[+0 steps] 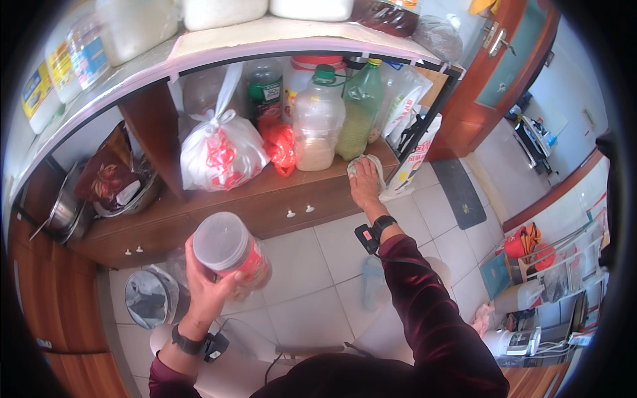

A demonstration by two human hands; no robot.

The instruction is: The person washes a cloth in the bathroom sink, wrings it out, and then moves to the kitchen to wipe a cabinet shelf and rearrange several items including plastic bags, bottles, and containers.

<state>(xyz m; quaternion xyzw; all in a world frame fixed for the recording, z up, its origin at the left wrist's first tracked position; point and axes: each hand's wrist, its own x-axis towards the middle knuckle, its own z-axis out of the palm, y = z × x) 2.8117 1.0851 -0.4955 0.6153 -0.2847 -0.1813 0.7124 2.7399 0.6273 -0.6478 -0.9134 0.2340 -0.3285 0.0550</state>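
Note:
My left hand (206,293) grips a clear plastic jar (233,251) with a translucent screw lid and a red label, held tilted above the floor. My right hand (366,181) presses a pale cloth (374,166) against the front right edge of the wooden cabinet shelf (278,186). Just behind the cloth stands a green plastic bottle (356,119) with a yellow cap, filled with small grains. Beside it is a clear bottle (318,124) with a green cap and pale contents. A small red plastic bag (280,147) and a knotted white bag (221,151) sit further left.
Metal pots (64,204) occupy the left compartment. Large containers (226,7) line the countertop (278,31) above. A lined trash bin (147,298) stands on the tiled floor (298,263) at left. To the right are a wooden door (470,99), a dark mat (458,191) and a loaded rack (552,268).

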